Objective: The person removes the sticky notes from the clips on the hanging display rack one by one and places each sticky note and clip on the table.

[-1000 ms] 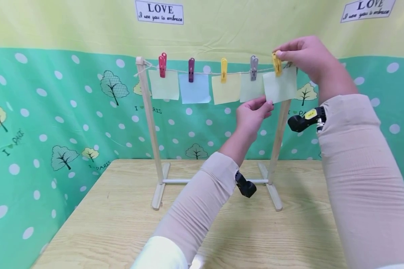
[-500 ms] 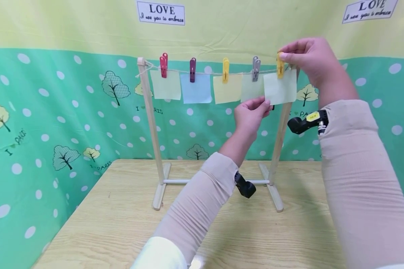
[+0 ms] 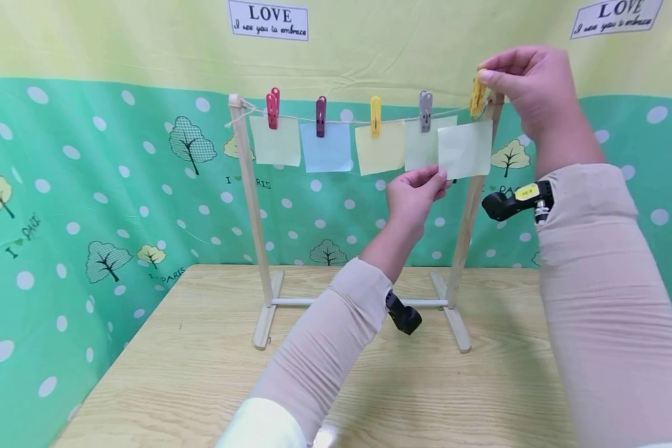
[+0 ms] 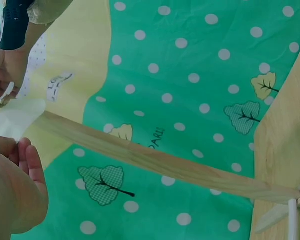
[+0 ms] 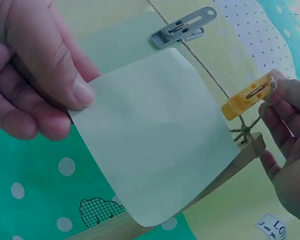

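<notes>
Pale green square paper note point(image 3: 463, 150) below-left of my right hand point(image 3: 540, 90), lower-left corner pinched in my left hand point(image 3: 413, 198); right pinches yellow plastic clothespin point(image 3: 476, 99), near upright, just above note's top edge.

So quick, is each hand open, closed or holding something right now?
Left hand: closed, pinching the front sheet near a lower corner.
Right hand: closed, pinching the rightmost peg.

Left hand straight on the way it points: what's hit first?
The pale paper the left hand pinches; past that, probably the yellow clip in the right hand or the wooden post, but depth is unclear.
</notes>
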Demonstrator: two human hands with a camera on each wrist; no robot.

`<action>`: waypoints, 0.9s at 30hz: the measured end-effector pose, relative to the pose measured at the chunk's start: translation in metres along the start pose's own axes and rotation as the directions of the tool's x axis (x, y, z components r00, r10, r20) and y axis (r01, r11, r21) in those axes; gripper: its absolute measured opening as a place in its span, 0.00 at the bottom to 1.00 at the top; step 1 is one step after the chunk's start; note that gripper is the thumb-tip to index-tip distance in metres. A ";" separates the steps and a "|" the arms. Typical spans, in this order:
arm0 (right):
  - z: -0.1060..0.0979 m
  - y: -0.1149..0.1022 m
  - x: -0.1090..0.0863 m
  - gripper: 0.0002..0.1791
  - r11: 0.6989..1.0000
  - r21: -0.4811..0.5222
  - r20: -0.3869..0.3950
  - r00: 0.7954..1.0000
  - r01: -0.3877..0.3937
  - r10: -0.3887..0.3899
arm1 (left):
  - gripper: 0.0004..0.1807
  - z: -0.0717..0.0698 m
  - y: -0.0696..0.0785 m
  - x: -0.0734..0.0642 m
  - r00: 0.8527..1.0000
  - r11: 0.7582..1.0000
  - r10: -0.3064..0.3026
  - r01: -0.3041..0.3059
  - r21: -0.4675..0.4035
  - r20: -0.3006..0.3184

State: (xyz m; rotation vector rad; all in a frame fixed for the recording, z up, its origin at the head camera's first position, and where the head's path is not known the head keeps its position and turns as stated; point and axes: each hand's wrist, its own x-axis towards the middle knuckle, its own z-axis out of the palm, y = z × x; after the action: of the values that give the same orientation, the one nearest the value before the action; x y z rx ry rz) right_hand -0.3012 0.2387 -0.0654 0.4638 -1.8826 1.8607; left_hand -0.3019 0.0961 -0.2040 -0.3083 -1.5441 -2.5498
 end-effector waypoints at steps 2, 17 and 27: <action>0.001 0.000 0.000 0.22 0.999 0.032 -0.011 1.000 0.014 -0.014 | 0.05 -0.001 0.003 -0.004 1.000 1.000 -0.002 0.002 0.006 0.003; 0.004 0.002 -0.029 0.17 0.981 0.124 -0.159 0.979 0.148 -0.127 | 0.05 -0.021 -0.003 -0.017 0.998 0.999 0.021 -0.023 0.029 0.061; 0.005 0.010 -0.054 0.14 0.966 -0.113 -0.104 0.964 0.232 -0.244 | 0.07 -0.041 0.011 -0.030 0.993 0.998 0.054 -0.057 0.019 0.101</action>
State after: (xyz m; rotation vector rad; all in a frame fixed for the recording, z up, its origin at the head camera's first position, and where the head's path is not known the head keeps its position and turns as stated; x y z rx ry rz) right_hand -0.2611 0.2299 -0.1025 0.5115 -1.7488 1.5942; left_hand -0.2748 0.0553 -0.2202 -0.4772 -1.5735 -2.5086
